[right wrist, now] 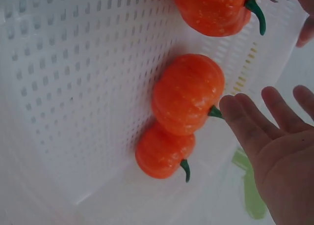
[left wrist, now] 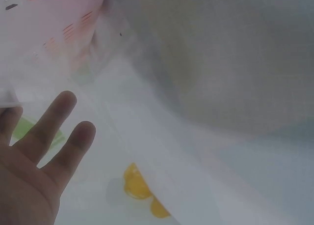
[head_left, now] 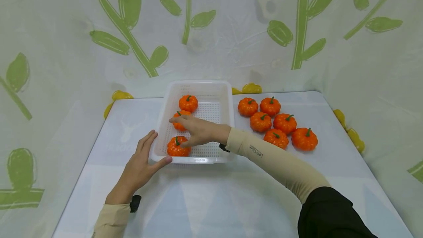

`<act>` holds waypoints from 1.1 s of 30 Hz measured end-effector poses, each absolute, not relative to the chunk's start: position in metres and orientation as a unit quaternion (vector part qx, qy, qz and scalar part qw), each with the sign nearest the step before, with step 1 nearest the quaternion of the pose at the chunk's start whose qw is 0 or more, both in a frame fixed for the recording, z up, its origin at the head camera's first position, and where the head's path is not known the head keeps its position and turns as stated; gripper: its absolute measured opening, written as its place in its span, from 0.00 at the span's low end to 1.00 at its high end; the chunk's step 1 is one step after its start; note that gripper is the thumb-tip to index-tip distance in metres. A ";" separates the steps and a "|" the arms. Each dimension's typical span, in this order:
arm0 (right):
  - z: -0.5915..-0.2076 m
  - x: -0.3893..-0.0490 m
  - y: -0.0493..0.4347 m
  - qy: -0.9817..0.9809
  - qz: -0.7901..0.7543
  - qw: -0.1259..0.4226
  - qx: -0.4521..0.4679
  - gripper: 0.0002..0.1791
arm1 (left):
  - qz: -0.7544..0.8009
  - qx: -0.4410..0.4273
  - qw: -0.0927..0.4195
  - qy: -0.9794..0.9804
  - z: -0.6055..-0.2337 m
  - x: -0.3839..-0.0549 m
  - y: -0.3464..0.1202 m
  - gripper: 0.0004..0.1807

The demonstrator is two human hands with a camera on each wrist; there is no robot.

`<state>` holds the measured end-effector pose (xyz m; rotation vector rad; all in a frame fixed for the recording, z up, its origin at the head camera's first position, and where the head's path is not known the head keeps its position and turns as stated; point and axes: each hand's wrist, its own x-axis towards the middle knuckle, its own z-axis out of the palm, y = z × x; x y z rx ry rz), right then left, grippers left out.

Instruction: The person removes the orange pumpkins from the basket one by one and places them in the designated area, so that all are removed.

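A white perforated plastic basket [head_left: 211,160] holds three small orange pumpkins with green stems: a back one [head_left: 188,103], a middle one [right wrist: 187,95] and a front one [head_left: 176,147]. My right hand [head_left: 203,131] is over the basket above the middle pumpkin, fingers spread, holding nothing. In the right wrist view its fingertips are close to that pumpkin's stem; whether they touch cannot be told. At the basket's front left corner is my left hand [head_left: 140,166], fingers extended and thumb along the front rim. The left wrist view shows the left fingers [left wrist: 54,112] straight beside the basket wall.
Several more orange pumpkins [head_left: 285,123] lie grouped on the white table [head_left: 205,201], right of the basket. Behind the table hangs a pale sheet [head_left: 224,54] printed with green stems and yellow flowers. My right forearm crosses the table just in front of the grouped pumpkins.
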<state>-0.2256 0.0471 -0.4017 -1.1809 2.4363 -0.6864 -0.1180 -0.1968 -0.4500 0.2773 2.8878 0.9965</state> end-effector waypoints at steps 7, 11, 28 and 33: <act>-0.418 -0.225 0.040 0.849 -0.214 0.230 -0.425 0.46 | 0.322 0.089 0.038 0.942 -0.451 -0.118 -0.197 0.56; -0.424 -0.222 0.038 0.847 -0.189 0.233 -0.439 0.43 | 0.319 0.089 0.037 0.943 -0.450 -0.118 -0.196 0.56; -0.434 -0.222 0.033 0.857 -0.169 0.224 -0.433 0.38 | 0.322 0.083 0.040 0.942 -0.449 -0.118 -0.196 0.56; -0.431 -0.223 0.034 0.854 -0.177 0.217 -0.438 0.38 | 0.319 0.081 0.044 0.943 -0.448 -0.119 -0.196 0.57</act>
